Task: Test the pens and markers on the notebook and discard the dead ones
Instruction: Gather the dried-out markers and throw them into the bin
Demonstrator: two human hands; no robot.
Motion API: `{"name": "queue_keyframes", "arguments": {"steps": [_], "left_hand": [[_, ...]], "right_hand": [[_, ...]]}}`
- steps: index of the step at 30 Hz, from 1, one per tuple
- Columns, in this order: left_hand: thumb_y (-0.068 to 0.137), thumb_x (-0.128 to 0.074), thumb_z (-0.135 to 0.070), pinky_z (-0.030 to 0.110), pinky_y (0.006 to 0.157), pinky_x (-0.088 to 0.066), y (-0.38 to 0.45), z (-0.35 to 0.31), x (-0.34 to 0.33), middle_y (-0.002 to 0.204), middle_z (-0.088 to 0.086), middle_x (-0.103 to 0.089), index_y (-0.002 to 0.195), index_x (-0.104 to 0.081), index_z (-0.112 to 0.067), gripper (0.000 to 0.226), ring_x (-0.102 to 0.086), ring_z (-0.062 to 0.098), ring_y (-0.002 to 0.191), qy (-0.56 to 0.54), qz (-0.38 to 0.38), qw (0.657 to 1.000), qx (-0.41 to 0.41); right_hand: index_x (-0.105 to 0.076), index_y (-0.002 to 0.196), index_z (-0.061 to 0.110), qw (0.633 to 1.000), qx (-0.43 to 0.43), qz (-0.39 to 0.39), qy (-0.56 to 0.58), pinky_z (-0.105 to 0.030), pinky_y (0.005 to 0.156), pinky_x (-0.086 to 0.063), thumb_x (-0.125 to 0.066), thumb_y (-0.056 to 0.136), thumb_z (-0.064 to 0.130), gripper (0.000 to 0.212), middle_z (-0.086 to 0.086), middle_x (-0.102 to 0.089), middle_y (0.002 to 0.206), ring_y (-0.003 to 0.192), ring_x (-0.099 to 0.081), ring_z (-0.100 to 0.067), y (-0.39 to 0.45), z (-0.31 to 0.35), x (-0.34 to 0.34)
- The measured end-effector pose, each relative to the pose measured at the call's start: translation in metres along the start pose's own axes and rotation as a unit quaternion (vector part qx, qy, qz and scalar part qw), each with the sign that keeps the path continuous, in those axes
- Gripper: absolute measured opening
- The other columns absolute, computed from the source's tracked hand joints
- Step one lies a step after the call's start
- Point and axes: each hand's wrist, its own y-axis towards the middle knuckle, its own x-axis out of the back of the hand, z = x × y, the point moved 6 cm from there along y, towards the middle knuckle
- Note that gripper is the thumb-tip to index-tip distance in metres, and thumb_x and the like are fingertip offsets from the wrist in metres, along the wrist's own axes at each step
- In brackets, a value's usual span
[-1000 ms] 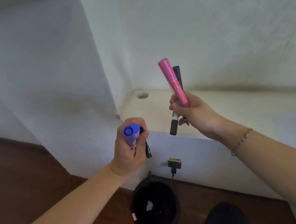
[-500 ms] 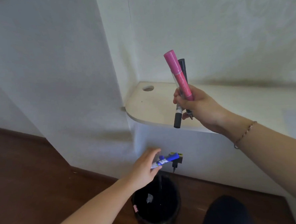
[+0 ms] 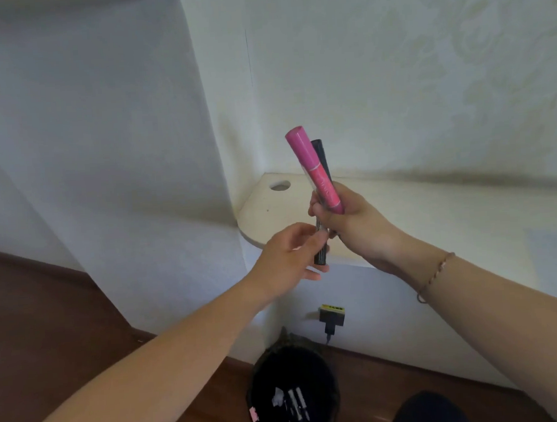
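- Right hand point(image 3: 349, 219) was wrapped around a pink marker point(image 3: 313, 169) and a black pen point(image 3: 321, 156), both tilted up above the white tabletop point(image 3: 280, 210).
- Left hand point(image 3: 290, 259) had its fingers curled on the lower end of a black-capped marker point(image 3: 320, 254) sticking out below the right fist.
- Black trash bin point(image 3: 293, 392) sat on the wooden floor point(image 3: 49, 322) right below, with a couple of pen-like things and a white scrap inside.
- Black charger point(image 3: 332, 318) was plugged in just above the bin.
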Motion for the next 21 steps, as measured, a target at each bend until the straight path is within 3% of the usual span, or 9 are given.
{"name": "queue_keyframes", "arguments": {"steps": [5,7,9,11,14,16,19,21], "left_hand": [[0.099,-0.055,-0.022,0.035,0.059,-0.053,0.0,-0.002,0.004,0.07,0.011,-0.065,0.095,-0.061,-0.004,0.019,-0.061,0.025,0.057,-0.003,0.005,1.0,-0.013],[0.097,-0.059,-0.021,0.032,0.055,-0.047,-0.005,0.008,0.015,0.064,0.008,-0.06,0.09,-0.061,-0.009,0.014,-0.052,0.021,0.053,0.052,0.02,0.998,-0.024],[0.093,-0.064,-0.023,0.028,0.056,-0.042,-0.014,0.028,0.031,0.061,-0.001,-0.057,0.087,-0.063,-0.017,0.009,-0.049,0.014,0.052,0.135,0.046,0.989,-0.026],[0.09,-0.067,-0.029,0.025,0.057,-0.039,-0.025,0.053,0.044,0.061,-0.01,-0.056,0.083,-0.065,-0.026,0.008,-0.049,0.006,0.054,0.259,0.068,0.963,-0.027],[0.086,-0.066,-0.045,0.024,0.06,-0.041,-0.037,0.092,0.051,0.073,-0.011,-0.065,0.089,-0.068,-0.03,0.015,-0.059,0.009,0.063,0.42,0.099,0.902,0.002],[0.085,-0.063,-0.053,0.021,0.065,-0.044,-0.037,0.107,0.049,0.087,-0.012,-0.068,0.102,-0.067,-0.032,0.027,-0.06,0.005,0.072,0.461,0.109,0.88,0.025],[0.087,-0.052,-0.064,0.023,0.083,-0.047,-0.03,0.115,0.042,0.114,-0.015,-0.059,0.127,-0.054,-0.029,0.053,-0.057,0.005,0.098,0.522,0.137,0.842,0.012],[0.093,-0.041,-0.063,0.018,0.07,-0.041,-0.026,0.094,0.032,0.093,-0.016,-0.059,0.104,-0.059,-0.03,0.04,-0.054,0.002,0.081,0.556,0.118,0.818,-0.083]], "right_hand": [[-0.059,0.093,0.031,1.0,0.021,0.01,-0.004,-0.014,0.057,-0.042,-0.047,0.098,0.005,0.029,-0.008,-0.049,0.087,0.073,-0.048,-0.014,-0.001,0.007,-0.001],[-0.055,0.091,0.024,0.999,0.016,-0.005,-0.028,-0.019,0.062,-0.041,-0.048,0.097,0.006,0.021,-0.009,-0.048,0.085,0.079,-0.049,-0.018,-0.001,0.004,0.008],[-0.052,0.101,0.012,0.999,-0.017,-0.033,-0.012,-0.025,0.065,-0.042,-0.049,0.097,0.011,0.005,-0.005,-0.053,0.086,0.088,-0.056,-0.022,0.0,-0.003,0.02],[-0.05,0.11,0.008,0.998,-0.034,-0.055,-0.013,-0.026,0.066,-0.042,-0.05,0.098,0.016,0.014,0.0,-0.054,0.088,0.093,-0.058,-0.021,0.001,-0.007,0.031],[-0.048,0.114,0.004,0.998,-0.032,-0.051,-0.034,-0.033,0.068,-0.041,-0.049,0.097,0.015,0.02,-0.008,-0.049,0.091,0.084,-0.047,-0.021,0.001,-0.005,0.037],[-0.047,0.115,0.003,0.998,-0.038,-0.038,-0.036,-0.036,0.068,-0.039,-0.049,0.097,0.015,0.022,-0.009,-0.049,0.093,0.084,-0.046,-0.021,0.002,-0.005,0.035],[-0.05,0.112,0.006,0.998,-0.042,-0.024,-0.044,-0.032,0.069,-0.044,-0.05,0.097,0.017,0.018,-0.012,-0.058,0.102,0.085,-0.057,-0.015,0.001,-0.004,0.033],[-0.051,0.106,0.007,0.998,-0.047,-0.014,-0.049,-0.033,0.067,-0.043,-0.051,0.096,0.017,0.013,-0.008,-0.063,0.102,0.08,-0.061,-0.012,-0.001,-0.006,0.034]]}}
